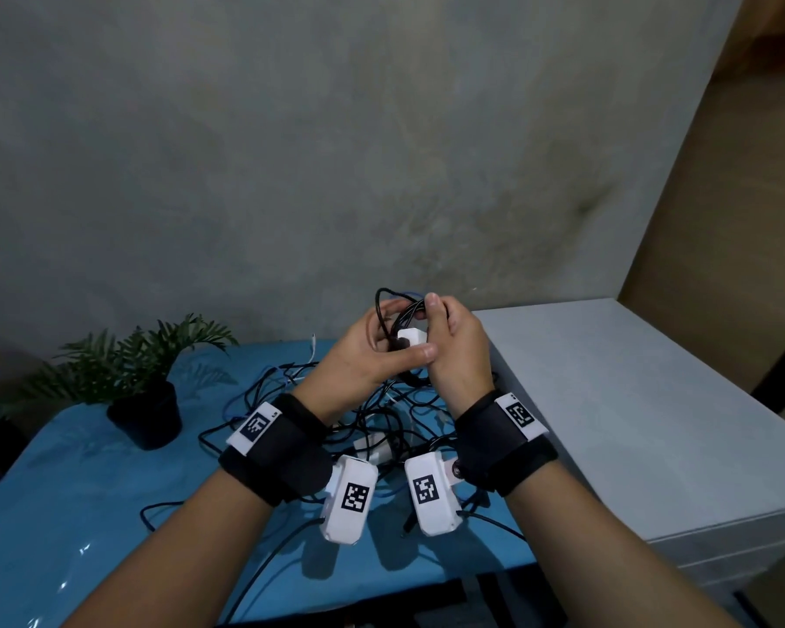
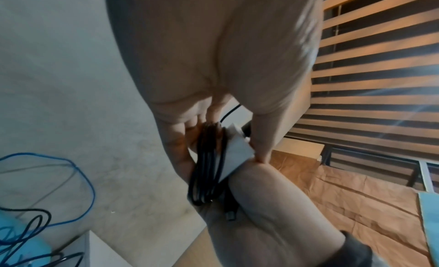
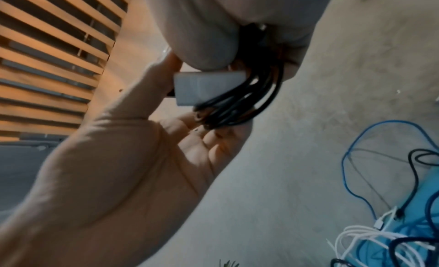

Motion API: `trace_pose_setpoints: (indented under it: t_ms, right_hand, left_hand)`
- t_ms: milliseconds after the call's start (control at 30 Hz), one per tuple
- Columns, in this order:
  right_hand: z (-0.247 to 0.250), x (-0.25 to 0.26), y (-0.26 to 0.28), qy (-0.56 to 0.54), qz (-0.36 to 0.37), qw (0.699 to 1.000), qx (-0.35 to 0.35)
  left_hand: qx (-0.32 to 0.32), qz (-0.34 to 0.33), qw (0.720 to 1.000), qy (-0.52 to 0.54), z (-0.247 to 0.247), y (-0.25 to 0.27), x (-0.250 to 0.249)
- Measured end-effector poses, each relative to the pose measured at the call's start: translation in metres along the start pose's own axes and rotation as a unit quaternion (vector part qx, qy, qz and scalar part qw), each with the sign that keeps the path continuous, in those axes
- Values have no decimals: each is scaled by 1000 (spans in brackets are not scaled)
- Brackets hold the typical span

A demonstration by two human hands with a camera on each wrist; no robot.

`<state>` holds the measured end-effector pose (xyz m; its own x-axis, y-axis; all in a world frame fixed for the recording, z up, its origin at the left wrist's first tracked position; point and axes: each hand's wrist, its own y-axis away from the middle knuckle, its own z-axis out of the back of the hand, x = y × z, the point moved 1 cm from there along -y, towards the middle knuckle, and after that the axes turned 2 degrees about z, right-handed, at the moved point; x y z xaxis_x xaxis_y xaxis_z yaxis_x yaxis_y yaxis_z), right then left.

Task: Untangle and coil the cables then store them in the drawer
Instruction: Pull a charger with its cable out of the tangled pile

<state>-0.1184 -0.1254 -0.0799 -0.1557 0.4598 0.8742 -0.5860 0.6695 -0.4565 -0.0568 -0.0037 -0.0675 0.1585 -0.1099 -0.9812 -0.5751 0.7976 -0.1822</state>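
Observation:
Both hands are raised above the table, together holding a coiled black cable (image 1: pixel 393 312) with a white charger block (image 1: pixel 412 336) on it. My left hand (image 1: pixel 363 355) grips the bundle, thumb under the block and fingers behind the loops. My right hand (image 1: pixel 458 342) curls round the coil from the right, thumb on top. The left wrist view shows the black loops (image 2: pixel 205 169) and the white block (image 2: pixel 235 154) pinched between fingers and thumb. In the right wrist view the white block (image 3: pixel 204 89) and black loops (image 3: pixel 237 105) sit between the two hands.
A tangle of black, blue and white cables (image 1: pixel 381 423) lies on the blue table (image 1: pixel 87 491) under my wrists. A white cabinet (image 1: pixel 631 401) stands against the table's right side. A potted plant (image 1: pixel 146 383) sits at the back left. A grey wall is close behind.

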Motion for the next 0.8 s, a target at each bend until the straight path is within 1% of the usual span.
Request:
trace_pose_setpoints:
  t_ms: [200, 267, 300, 367, 433, 467, 500, 533, 567, 633, 667, 700, 733, 800]
  right_hand:
    - [8, 3, 1, 54, 38, 998, 7]
    - [9, 6, 1, 69, 55, 996, 13]
    - [9, 8, 2, 69, 63, 995, 17]
    - [6, 11, 5, 49, 75, 996, 24]
    - [5, 14, 6, 13, 82, 996, 27]
    - [4, 15, 6, 0, 84, 996, 28]
    - [5, 16, 6, -8, 87, 996, 30]
    - [6, 16, 5, -11, 91, 995, 32]
    - [7, 17, 5, -12, 95, 995, 33]
    - [9, 17, 4, -14, 100, 994, 38]
    - [10, 17, 4, -17, 99, 994, 39]
    - [10, 17, 3, -21, 94, 995, 39]
    - [12, 17, 2, -30, 87, 995, 37]
    - [18, 17, -4, -61, 63, 996, 24]
  left_hand:
    - [-45, -38, 997, -59, 1, -3, -4]
    - [-61, -64, 988, -126, 3, -6, -5]
    - [-80, -78, 977, -183, 4, -7, -4]
    - [-144, -96, 937, -304, 1, -8, -4]
    - [-214, -90, 898, -374, 0, -8, -2]
    - [-238, -86, 880, -401, 0, -8, -1]
    - [-252, -89, 869, -417, 2, -8, 1]
    - [-252, -97, 869, -414, 3, -8, 1]
    - [-232, -107, 886, -388, 5, -8, 0]
    - [-147, -101, 944, -277, 7, -7, -2]
    - [-97, -84, 968, -216, 6, -5, -2]
    - [-60, -72, 981, -170, 6, -3, -2]
    - [-38, -70, 985, -154, 7, 0, -1]
    - [-16, -85, 980, -181, 10, 7, 3]
